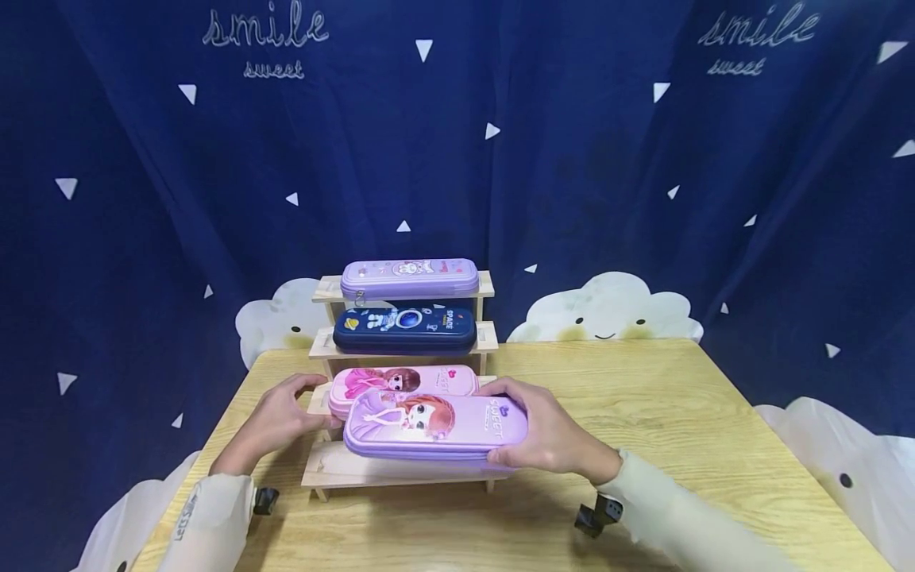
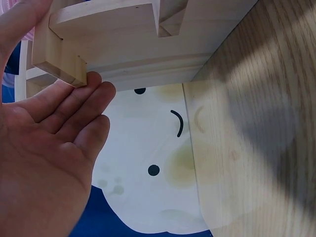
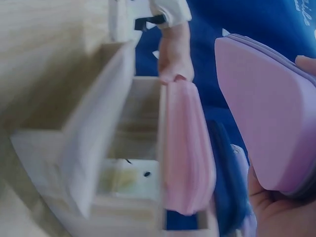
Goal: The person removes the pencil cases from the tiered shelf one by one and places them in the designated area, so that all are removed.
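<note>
My right hand [image 1: 546, 429] grips the right end of a light purple pencil case [image 1: 436, 429] printed with a girl and "SWEET". This case is held over the lowest step of a wooden stepped rack [image 1: 400, 469]. Seen from the right wrist, its plain purple underside [image 3: 266, 113] is apart from the rack. My left hand [image 1: 286, 413] holds the left end of the step just above, thumb in front and fingers behind. A pink pencil case [image 1: 450, 377] lies on that step, partly hidden by the purple one. In the left wrist view, fingertips [image 2: 94, 81] touch the wooden end.
Higher on the rack rest a dark blue space pencil case [image 1: 403, 330] and, on top, another purple pencil case [image 1: 409, 278]. The rack stands on a wood-grain table [image 1: 643, 421]. Behind hangs a dark blue curtain [image 1: 572, 183] with cloud shapes along its bottom.
</note>
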`<act>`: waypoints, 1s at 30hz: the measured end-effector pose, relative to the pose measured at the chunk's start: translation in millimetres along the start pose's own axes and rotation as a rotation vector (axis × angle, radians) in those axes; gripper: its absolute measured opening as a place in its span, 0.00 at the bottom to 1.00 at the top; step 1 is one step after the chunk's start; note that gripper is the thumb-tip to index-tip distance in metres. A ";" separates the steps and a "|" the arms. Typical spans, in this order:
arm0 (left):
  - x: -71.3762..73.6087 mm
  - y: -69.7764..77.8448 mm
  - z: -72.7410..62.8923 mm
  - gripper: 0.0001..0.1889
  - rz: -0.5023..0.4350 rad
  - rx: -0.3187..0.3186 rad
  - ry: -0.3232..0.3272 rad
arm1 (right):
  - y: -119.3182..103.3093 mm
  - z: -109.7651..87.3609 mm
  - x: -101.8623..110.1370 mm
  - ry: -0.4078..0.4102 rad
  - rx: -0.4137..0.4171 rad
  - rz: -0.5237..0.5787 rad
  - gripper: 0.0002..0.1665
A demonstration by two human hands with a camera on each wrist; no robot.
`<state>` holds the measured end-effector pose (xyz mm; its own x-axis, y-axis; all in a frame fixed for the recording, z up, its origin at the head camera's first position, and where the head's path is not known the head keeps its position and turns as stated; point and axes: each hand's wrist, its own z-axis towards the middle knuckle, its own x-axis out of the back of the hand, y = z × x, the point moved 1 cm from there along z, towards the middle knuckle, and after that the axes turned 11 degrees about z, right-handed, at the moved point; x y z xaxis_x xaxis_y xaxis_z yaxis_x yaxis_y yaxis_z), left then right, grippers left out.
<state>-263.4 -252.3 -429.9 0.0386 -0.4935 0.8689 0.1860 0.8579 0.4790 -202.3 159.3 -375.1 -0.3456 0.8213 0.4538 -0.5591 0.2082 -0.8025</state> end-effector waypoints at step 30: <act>-2.5 -6.4 3.3 0.44 -0.024 -0.004 0.009 | -24.4 24.6 99.5 0.289 -0.046 -0.097 0.36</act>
<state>-267.9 -256.1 -434.8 0.0426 -0.5151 0.8561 0.1910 0.8452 0.4991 -241.6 222.8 -300.9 -0.0601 0.9120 0.4058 -0.5421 0.3115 -0.7805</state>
